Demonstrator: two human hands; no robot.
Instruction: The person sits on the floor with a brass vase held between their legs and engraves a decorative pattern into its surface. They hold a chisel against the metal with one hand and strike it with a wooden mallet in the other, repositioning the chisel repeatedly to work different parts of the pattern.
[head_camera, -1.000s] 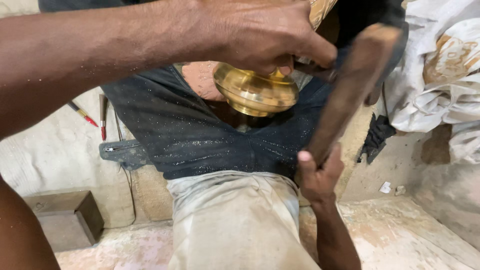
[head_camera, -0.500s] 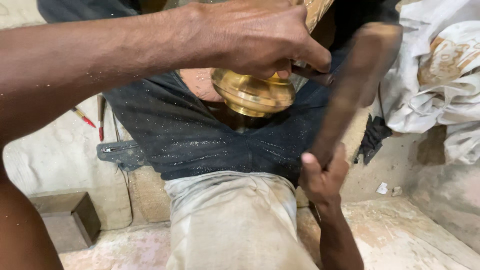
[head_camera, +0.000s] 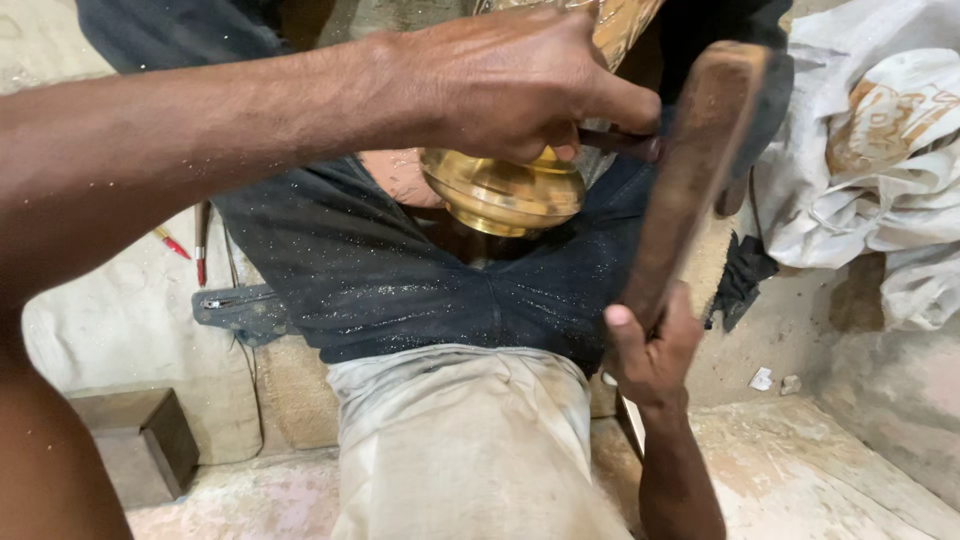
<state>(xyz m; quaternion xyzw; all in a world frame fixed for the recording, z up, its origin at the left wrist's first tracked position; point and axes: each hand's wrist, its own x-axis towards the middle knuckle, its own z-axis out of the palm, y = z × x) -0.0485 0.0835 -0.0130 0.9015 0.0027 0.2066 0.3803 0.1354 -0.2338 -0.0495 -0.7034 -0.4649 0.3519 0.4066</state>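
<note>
My left hand (head_camera: 510, 85) reaches in from the left and clamps down over a round, polished brass piece (head_camera: 505, 195) resting above my lap. A thin dark rod (head_camera: 625, 142) sticks out from between its fingers toward the right. My right hand (head_camera: 650, 350), lower right, grips the bottom end of a long brown wooden beater (head_camera: 700, 170) that stands tilted upward beside the brass piece. The beater's top is close to the rod. A dark speckled cloth (head_camera: 400, 270) lies under the brass piece, above light, dusty trousers (head_camera: 460, 440).
Crumpled white sacks (head_camera: 880, 150) pile up at the right. Two red-tipped tools (head_camera: 200, 255) lie at the left by a dark flat metal piece (head_camera: 235, 310). A wooden block (head_camera: 130, 440) sits at the lower left on the dusty floor, small white scraps (head_camera: 762, 378) at the right.
Hardly anything differs. My left hand stays clamped on the brass piece, and my right hand with the wooden beater has shifted only slightly.
</note>
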